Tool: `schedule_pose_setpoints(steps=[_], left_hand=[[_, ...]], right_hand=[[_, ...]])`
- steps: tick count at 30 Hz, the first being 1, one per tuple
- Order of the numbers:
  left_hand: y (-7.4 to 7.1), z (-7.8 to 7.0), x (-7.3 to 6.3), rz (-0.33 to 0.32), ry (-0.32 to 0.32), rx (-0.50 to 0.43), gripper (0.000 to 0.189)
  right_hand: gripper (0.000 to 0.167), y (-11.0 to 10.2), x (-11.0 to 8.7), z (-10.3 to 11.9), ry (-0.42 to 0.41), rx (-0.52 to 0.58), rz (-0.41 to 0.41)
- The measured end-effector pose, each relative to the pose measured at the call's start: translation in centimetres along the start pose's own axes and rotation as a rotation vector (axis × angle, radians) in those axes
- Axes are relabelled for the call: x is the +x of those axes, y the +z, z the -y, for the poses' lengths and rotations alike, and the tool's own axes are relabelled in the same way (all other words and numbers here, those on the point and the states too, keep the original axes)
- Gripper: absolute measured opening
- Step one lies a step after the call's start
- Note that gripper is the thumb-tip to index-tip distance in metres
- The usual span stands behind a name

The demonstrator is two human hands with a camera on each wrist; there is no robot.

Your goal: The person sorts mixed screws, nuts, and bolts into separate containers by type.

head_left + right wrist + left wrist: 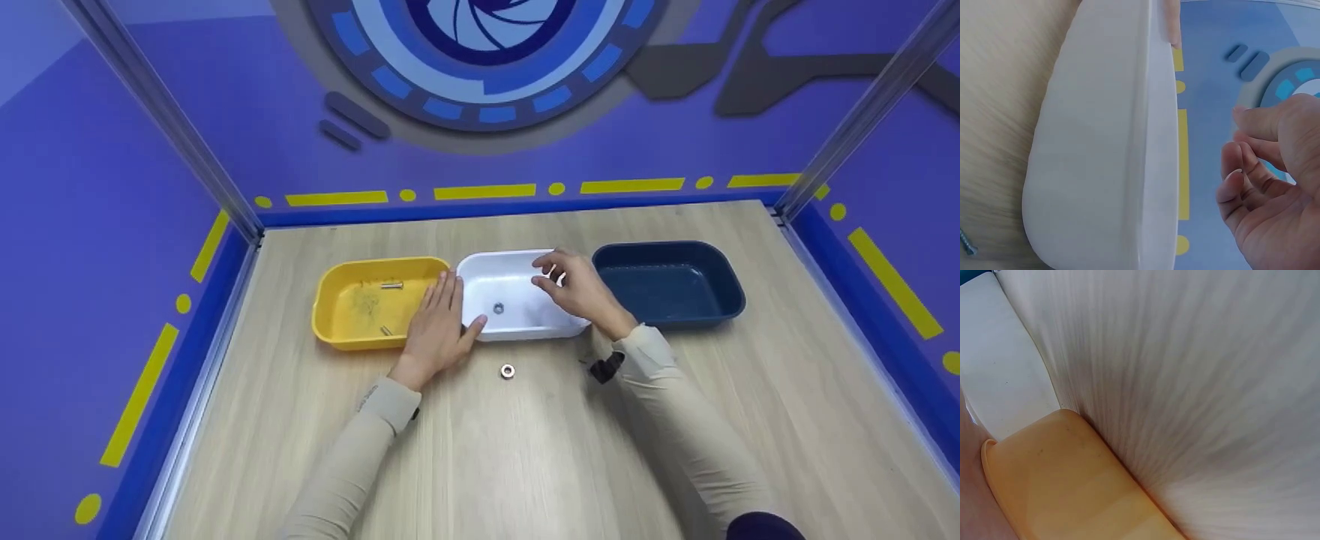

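My left hand (439, 330) lies with straight fingers over the adjoining rims of the yellow bin (330, 340) and the white bin (525, 332), its thumb out across the white one's near edge. Over the right part of the white bin, my right hand (576, 285) hangs with loosely bent fingers. Nothing shows between its fingertips (1233, 180) in the right wrist view. A small metal nut (499, 308) rests on the white bin's floor. Two metal bolts, one at the back (391, 285) and one near the front (385, 331), lie in the yellow bin.
A dark blue bin (724, 319) stands at the right end of the row. On the wooden table in front of the white bin lies a metal ring-shaped piece (508, 371). The right wrist view also catches a screw (968, 244) on the table. Blue panels (480, 157) enclose the back and sides.
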State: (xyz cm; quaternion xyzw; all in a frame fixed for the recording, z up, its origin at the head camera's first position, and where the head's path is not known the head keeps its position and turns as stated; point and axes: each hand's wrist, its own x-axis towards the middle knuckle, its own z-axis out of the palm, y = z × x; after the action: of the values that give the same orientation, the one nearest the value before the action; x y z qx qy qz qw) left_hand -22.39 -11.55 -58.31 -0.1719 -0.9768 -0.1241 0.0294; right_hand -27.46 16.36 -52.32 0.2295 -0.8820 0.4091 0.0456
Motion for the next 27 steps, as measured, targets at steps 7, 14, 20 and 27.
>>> schedule_pose_setpoints(steps=[7, 14, 20, 27], left_hand=[[-0.1, 0.0, -0.1, 0.002, -0.004, 0.001, 0.090], [-0.2, -0.1, 0.0, 0.010, -0.006, 0.004, 0.090], [-0.1, 0.0, 0.0, 0.012, -0.008, 0.010, 0.090], [-0.1, 0.1, 0.0, 0.005, -0.010, -0.013, 0.091]], right_hand=[[0.020, -0.3, -1.0, 0.6, -0.065, -0.011, -0.019], [0.021, -0.1, -2.6, 1.2, -0.074, -0.010, -0.006], [0.021, 0.5, -3.9, 1.7, -0.087, 0.029, 0.006], [0.021, 1.8, -5.3, 1.4, -0.128, 0.066, 0.006]])
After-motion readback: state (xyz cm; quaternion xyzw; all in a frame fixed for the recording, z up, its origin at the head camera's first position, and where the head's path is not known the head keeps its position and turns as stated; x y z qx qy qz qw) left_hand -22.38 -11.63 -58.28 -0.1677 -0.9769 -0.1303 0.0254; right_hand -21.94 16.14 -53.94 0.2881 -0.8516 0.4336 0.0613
